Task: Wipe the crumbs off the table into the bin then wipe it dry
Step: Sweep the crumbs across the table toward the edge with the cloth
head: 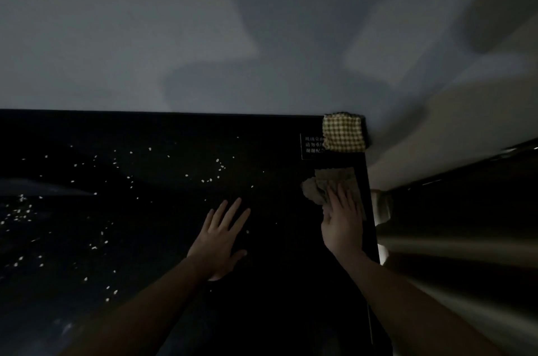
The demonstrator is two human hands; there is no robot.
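Two hands lie on the glossy black desk, the left hand flat with fingers spread among scattered pale crumbs, the right hand pressing straight fingers on a crumpled grey cloth, a checked cloth folded at the far corner.

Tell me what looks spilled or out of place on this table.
Pale crumbs lie scattered over the black table, thickest toward the left. The checked cloth partly covers a printed label. The right hand rests on a crumpled cloth.
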